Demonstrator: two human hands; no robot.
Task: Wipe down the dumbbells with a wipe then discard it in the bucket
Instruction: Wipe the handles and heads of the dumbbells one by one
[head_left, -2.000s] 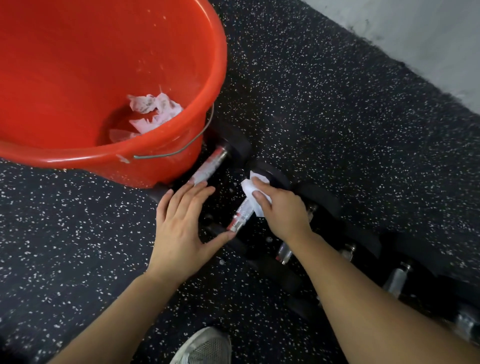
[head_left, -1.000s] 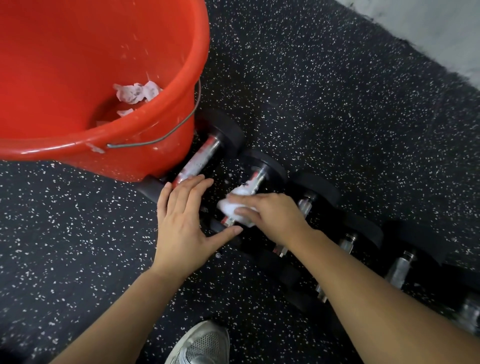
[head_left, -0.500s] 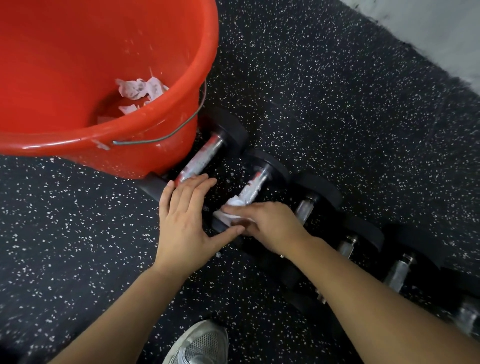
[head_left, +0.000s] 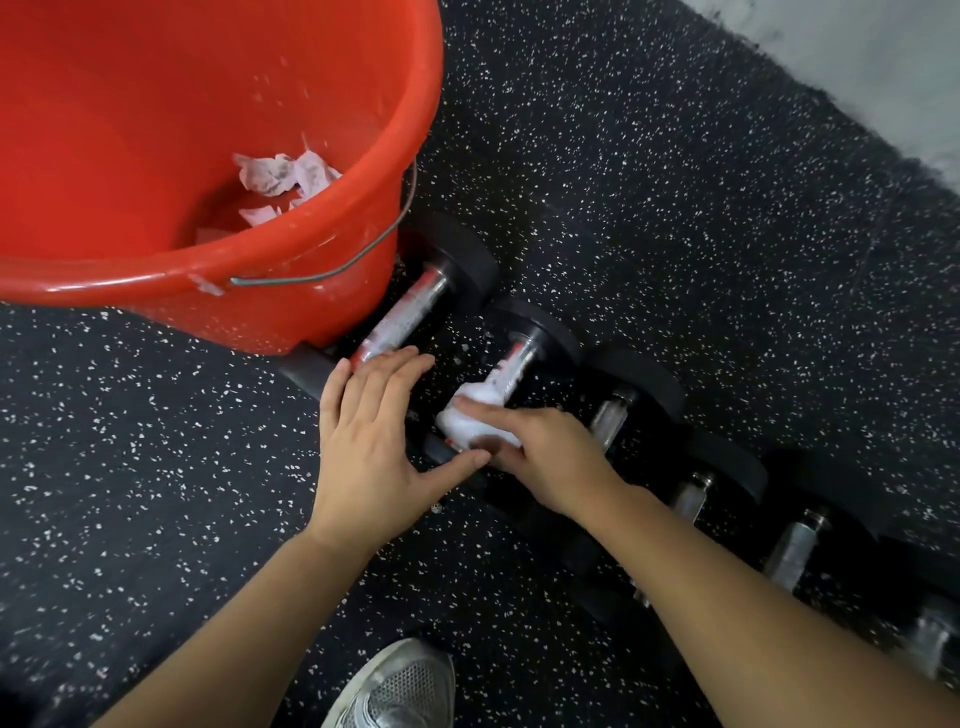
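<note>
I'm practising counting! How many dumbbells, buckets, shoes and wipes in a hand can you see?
Black dumbbells with shiny metal handles: 6
Red plastic bucket: 1
Grey mesh shoe: 1
White crumpled wipe in the right hand: 1
Total: 9

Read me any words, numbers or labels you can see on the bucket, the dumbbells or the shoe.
None can be read.
Steel dumbbell handles: red marks, too blurred to read.
Red plastic bucket: no print visible.
Grey mesh shoe: no logo visible.
</note>
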